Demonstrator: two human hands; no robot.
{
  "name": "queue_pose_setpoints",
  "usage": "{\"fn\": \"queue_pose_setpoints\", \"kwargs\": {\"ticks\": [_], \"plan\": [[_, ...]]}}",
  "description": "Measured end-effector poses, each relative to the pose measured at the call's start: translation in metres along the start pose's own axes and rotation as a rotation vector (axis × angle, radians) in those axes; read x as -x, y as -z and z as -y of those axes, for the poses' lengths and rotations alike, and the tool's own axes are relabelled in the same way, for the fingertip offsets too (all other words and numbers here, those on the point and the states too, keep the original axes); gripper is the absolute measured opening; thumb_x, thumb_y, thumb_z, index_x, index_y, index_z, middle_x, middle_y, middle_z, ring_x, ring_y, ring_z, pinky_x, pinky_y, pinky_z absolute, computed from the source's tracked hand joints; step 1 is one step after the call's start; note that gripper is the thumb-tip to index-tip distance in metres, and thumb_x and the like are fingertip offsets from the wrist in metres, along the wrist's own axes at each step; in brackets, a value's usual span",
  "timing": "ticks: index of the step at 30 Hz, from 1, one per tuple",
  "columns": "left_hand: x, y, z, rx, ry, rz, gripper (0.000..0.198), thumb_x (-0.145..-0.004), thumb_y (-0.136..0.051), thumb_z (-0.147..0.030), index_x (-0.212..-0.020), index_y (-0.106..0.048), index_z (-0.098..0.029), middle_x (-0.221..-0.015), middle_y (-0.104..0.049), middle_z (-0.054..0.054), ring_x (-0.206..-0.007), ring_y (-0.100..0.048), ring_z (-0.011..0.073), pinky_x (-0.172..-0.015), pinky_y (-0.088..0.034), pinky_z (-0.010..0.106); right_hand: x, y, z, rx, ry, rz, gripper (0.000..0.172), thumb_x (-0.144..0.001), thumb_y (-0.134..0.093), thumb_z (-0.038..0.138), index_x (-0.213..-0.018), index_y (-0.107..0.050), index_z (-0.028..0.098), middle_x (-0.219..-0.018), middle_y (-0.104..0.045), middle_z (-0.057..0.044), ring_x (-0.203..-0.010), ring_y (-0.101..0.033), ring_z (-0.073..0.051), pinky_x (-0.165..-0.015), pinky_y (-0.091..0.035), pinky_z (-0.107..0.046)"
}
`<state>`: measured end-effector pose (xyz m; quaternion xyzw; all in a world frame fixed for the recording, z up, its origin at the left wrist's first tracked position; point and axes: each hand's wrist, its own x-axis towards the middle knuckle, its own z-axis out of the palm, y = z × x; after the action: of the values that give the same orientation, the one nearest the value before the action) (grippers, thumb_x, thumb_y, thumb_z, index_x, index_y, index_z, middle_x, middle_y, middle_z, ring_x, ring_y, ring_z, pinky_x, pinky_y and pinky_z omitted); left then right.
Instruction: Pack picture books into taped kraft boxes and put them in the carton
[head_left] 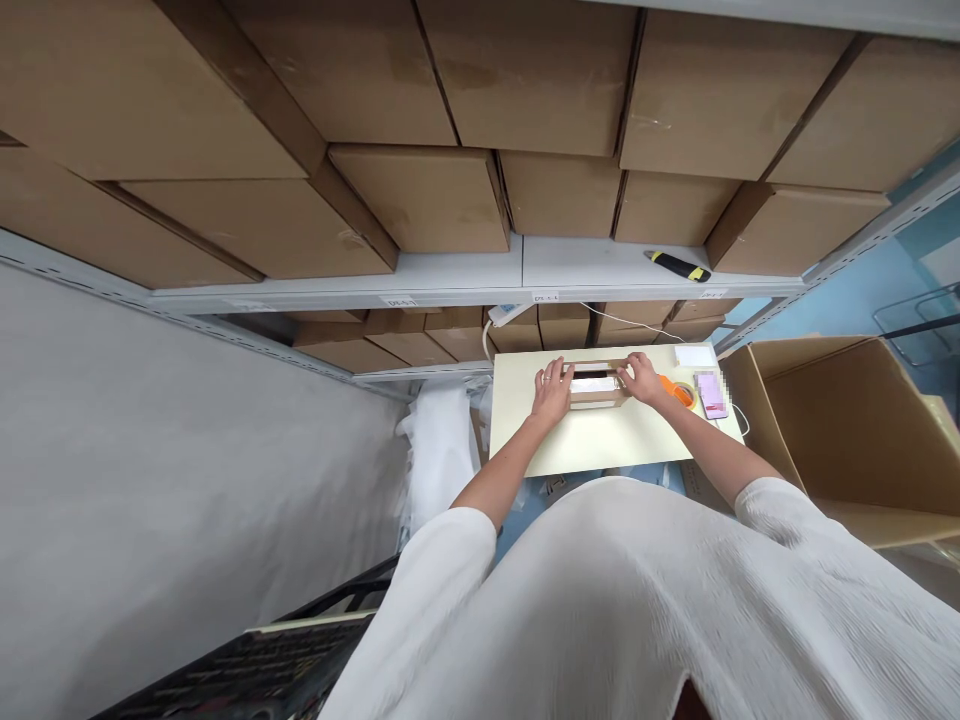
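A small open cardboard box [596, 388] stands on a pale cream tabletop [600, 440]. My left hand [553, 390] presses against the box's left side with fingers curled over its edge. My right hand [643, 378] grips the box's right side the same way. Something white lies inside the box. Both forearms reach out from white sleeves.
An orange tape dispenser [677, 391], a pink phone [710, 393] and a white pad [694, 355] lie right of the box. A large open carton [840, 420] stands at the right. Shelves of cardboard boxes [420, 195] rise ahead, with a yellow-black cutter [679, 266] on one shelf. A black crate [262, 660] sits lower left.
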<state>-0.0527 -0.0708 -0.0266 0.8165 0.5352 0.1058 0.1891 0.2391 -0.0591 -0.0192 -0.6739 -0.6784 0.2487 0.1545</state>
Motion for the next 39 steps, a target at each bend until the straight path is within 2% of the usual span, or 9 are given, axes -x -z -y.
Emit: {"fn": "queue_pose_setpoints", "kwargs": {"ticks": [3,7,11,14,20,27,31,34,39], "plan": [[0.003,-0.007,0.002,0.003,-0.028,0.097,0.072,-0.099,-0.048,-0.013,-0.171,-0.046,-0.02,-0.178,-0.043,0.021,-0.167,-0.034,0.037,-0.136,-0.022,0.065,0.017,-0.008,-0.006,0.037,-0.004,0.052,0.049,-0.107,-0.046,0.05,-0.138,-0.072,0.022,-0.162,-0.053,-0.017,-0.149,-0.05,-0.037,-0.127,-0.043,-0.056],[0.008,-0.017,0.005,-0.025,-0.003,0.135,0.074,-0.1,-0.046,-0.014,-0.174,-0.042,-0.019,-0.181,-0.038,0.021,-0.169,-0.031,0.0365,-0.137,-0.02,0.065,0.033,-0.013,-0.025,0.032,-0.019,0.028,0.055,-0.107,-0.043,0.048,-0.15,-0.066,0.021,-0.164,-0.054,-0.017,-0.152,-0.049,-0.035,-0.128,-0.042,-0.055],[0.009,-0.02,0.004,-0.075,0.006,0.173,0.081,-0.101,-0.05,-0.02,-0.179,-0.03,-0.024,-0.184,-0.034,0.018,-0.171,-0.027,0.036,-0.138,-0.016,0.065,0.047,-0.008,-0.061,0.108,-0.255,-0.017,0.054,-0.103,-0.046,0.04,-0.146,-0.068,0.016,-0.153,-0.063,-0.022,-0.143,-0.056,-0.04,-0.12,-0.045,-0.058],[0.008,-0.019,0.001,-0.097,0.028,0.205,0.086,-0.099,-0.054,-0.021,-0.181,-0.027,-0.025,-0.185,-0.032,0.018,-0.172,-0.025,0.0374,-0.137,-0.015,0.067,0.059,-0.003,-0.092,0.198,-0.461,-0.044,0.055,-0.101,-0.051,0.043,-0.143,-0.068,0.012,-0.148,-0.063,-0.027,-0.141,-0.055,-0.045,-0.116,-0.044,-0.061],[0.014,-0.018,-0.005,-0.15,0.095,0.182,0.089,-0.094,-0.058,-0.015,-0.179,-0.033,-0.026,-0.181,-0.038,0.02,-0.168,-0.03,0.0403,-0.134,-0.022,0.068,0.069,-0.003,-0.124,0.206,-0.568,0.024,0.057,-0.102,-0.06,0.049,-0.147,-0.066,0.014,-0.143,-0.065,-0.025,-0.14,-0.056,-0.045,-0.113,-0.042,-0.061],[0.016,-0.015,-0.007,-0.142,0.13,0.172,0.079,-0.098,-0.056,-0.017,-0.174,-0.043,-0.031,-0.179,-0.041,0.017,-0.165,-0.034,0.0376,-0.13,-0.033,0.062,0.07,0.0,-0.125,0.194,-0.48,0.101,0.042,-0.107,-0.049,0.034,-0.138,-0.069,0.015,-0.131,-0.071,-0.025,-0.14,-0.055,-0.043,-0.109,-0.044,-0.061],[0.013,-0.018,-0.003,-0.121,0.14,0.156,0.076,-0.1,-0.058,-0.021,-0.173,-0.044,-0.031,-0.179,-0.042,0.016,-0.166,-0.033,0.0388,-0.129,-0.035,0.062,0.064,0.018,-0.12,0.198,-0.473,0.073,0.045,-0.104,-0.051,0.032,-0.142,-0.069,0.015,-0.131,-0.074,-0.024,-0.137,-0.061,-0.043,-0.111,-0.047,-0.059],[0.011,-0.023,0.0,-0.102,0.134,0.143,0.076,-0.099,-0.059,-0.022,-0.174,-0.045,-0.031,-0.18,-0.041,0.016,-0.166,-0.032,0.0398,-0.128,-0.037,0.062,0.052,0.04,-0.112,0.047,-0.467,0.048,0.046,-0.104,-0.054,0.04,-0.139,-0.071,0.017,-0.126,-0.078,-0.021,-0.122,-0.07,-0.04,-0.105,-0.053,-0.053],[0.008,-0.03,0.008,-0.053,0.117,0.106,0.076,-0.098,-0.062,-0.022,-0.172,-0.049,-0.032,-0.181,-0.04,0.015,-0.166,-0.032,0.0416,-0.128,-0.039,0.062,0.022,0.077,-0.076,-0.372,-0.14,0.029,0.046,-0.102,-0.057,0.053,-0.124,-0.078,0.018,-0.12,-0.082,-0.013,-0.109,-0.073,-0.032,-0.101,-0.058,-0.045]]}}
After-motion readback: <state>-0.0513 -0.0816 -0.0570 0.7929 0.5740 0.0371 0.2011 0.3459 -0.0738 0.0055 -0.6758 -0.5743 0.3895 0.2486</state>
